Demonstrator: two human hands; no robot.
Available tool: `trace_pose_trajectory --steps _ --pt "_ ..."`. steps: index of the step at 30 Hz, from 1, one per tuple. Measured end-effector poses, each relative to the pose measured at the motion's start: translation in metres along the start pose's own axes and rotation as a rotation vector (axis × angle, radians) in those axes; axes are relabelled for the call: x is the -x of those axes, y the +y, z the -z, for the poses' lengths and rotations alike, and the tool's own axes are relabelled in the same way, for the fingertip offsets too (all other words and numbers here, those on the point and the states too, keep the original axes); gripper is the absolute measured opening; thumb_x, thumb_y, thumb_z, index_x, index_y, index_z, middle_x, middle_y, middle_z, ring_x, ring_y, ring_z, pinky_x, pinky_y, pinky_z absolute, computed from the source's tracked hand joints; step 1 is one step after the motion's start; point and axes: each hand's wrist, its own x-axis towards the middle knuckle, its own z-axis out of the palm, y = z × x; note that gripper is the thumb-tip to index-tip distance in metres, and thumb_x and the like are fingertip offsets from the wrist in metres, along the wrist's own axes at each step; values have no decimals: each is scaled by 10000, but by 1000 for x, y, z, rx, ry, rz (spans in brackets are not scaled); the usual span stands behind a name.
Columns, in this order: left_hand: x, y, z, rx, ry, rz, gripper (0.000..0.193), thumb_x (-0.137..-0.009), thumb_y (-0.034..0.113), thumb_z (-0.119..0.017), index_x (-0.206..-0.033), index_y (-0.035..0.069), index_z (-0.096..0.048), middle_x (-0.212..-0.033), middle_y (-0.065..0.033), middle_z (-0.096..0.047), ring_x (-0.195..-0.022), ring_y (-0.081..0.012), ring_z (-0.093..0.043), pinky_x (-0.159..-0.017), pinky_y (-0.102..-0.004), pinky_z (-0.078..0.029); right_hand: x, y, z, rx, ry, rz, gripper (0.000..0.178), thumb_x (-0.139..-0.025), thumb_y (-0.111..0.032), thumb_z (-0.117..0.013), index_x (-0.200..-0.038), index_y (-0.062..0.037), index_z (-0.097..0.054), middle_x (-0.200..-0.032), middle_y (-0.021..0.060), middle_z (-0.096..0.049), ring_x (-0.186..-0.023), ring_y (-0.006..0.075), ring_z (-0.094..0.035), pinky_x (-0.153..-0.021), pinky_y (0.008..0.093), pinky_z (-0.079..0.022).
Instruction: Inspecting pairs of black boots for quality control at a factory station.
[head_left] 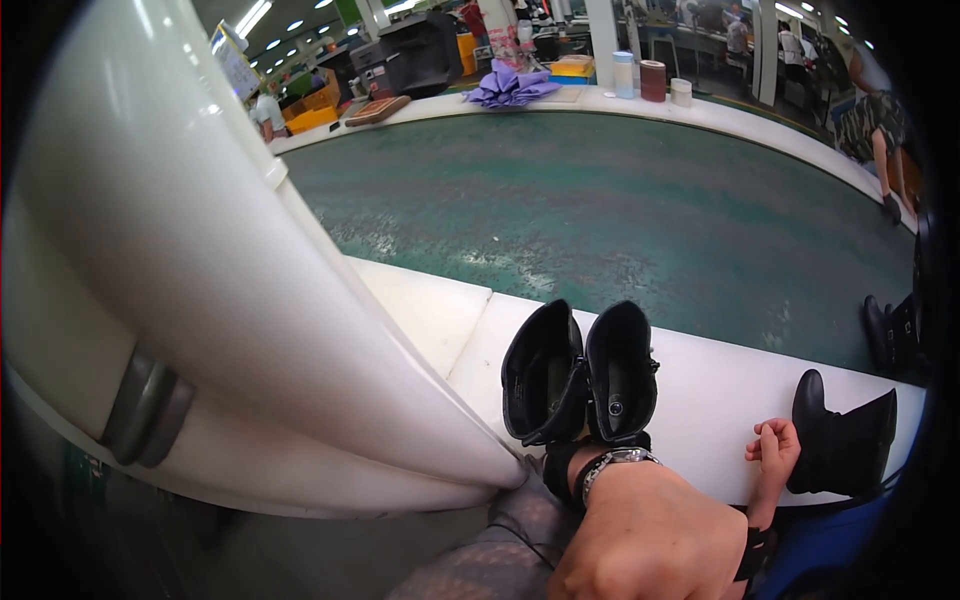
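Observation:
My left hand (pixel 655 535), with a metal watch and a black band at its wrist, is large in the foreground. It reaches across to the black strap on my right wrist; its fingers are hidden beneath it. My right hand (pixel 773 448) has its fingers loosely curled in, with nothing seen in them. Beyond my left wrist a pair of black boots (pixel 622 372) stands side by side on the white ledge (pixel 705 390), their tops open toward me. Close to my right hand is another black boot (pixel 845 435), toe away from me.
A wide green belt (pixel 600 210) runs beyond the ledge. More black boots (pixel 893 335) are at the far right. A large white curved panel (pixel 230 220) fills the left. On the far ledge are purple cloth (pixel 512 86) and several jars (pixel 652 80). A person (pixel 875 110) sits at the far right.

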Motion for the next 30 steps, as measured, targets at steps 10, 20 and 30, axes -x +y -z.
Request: trace_pose_trajectory --steps 10,20,30 --pt "1 -15 8 43 -77 154 380 -922 99 -464 -545 59 -431 -560 -48 -430 -475 -182 -450 -384 -299 -300 3 -22 -1 -37 22 -47 69 -896 -73 -537 -866 -13 -552 -805 58 -602 -563 70 -544 -502 199 -452" --pt "12 -39 -1 11 -87 175 389 -940 123 -449 -558 49 -470 -572 -42 -434 -472 -176 -448 -385 -294 -304 3 -17 2 -104 -7 -72 58 -886 -52 -545 -874 -5 -576 -807 57 -622 -578 77 -565 -511 200 -472" --pt "15 -37 0 6 -85 198 405 -954 148 -450 -563 46 -476 -572 -42 -430 -469 -177 -447 -382 -293 -306 -1 -13 1 -103 -4 -54 60 -888 -57 -540 -874 -9 -574 -806 68 -628 -555 81 -570 -488 204 -481"
